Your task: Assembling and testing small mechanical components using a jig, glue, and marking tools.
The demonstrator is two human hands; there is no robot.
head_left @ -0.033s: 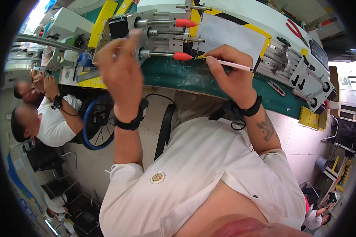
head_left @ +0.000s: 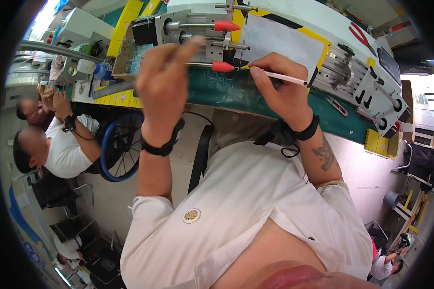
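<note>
My right hand is closed around a slim, pale pink pen-shaped tool. Its fingertips are beside the tip of the nearer red cone, where a small ring or loop shows. My left hand is raised over the left end of the metal fixture, its fingers smeared by motion; whether they hold anything is unclear. A second red cone sits on a parallel rod farther back. Pale thread scraps lie on the green bench top.
A white sheet framed in yellow-black tape lies beyond my right hand. Red-handled pliers, a pink cutter and another metal fixture are to the right. A cardboard box stands left. A co-worker sits beside a blue-rimmed wheel.
My left hand has moved right and slightly nearer to me, uncovering the box of pale blue thread behind it. The right hand with the tool has stayed in place.
</note>
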